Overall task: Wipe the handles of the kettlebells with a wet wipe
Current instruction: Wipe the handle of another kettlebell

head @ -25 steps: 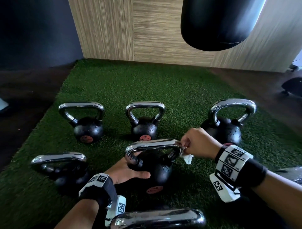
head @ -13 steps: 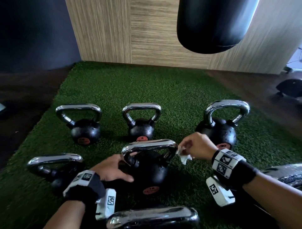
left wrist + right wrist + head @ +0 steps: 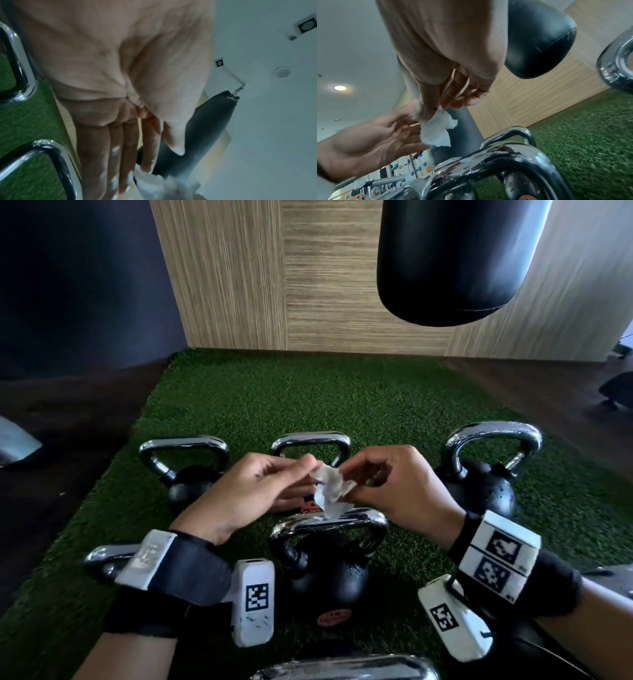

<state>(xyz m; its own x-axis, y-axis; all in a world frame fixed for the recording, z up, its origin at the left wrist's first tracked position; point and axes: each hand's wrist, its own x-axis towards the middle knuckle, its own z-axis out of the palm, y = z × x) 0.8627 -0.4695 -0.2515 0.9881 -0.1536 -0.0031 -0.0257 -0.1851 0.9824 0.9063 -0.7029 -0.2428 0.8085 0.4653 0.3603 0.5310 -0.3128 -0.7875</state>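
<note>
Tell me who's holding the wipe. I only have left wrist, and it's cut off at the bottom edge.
Observer: In the right wrist view, the right hand pinches the wet wipe. The left hand touches it with straight fingers.
Operator: Is it on a handle?
Observer: No. The same view shows a gap between the wipe and the front-centre kettlebell handle below it.

Six kettlebells (image 3: 329,580) plainly show, one wet wipe (image 3: 330,487), one punching bag (image 3: 452,258), and two hands: left hand (image 3: 246,494), right hand (image 3: 400,491).
</note>
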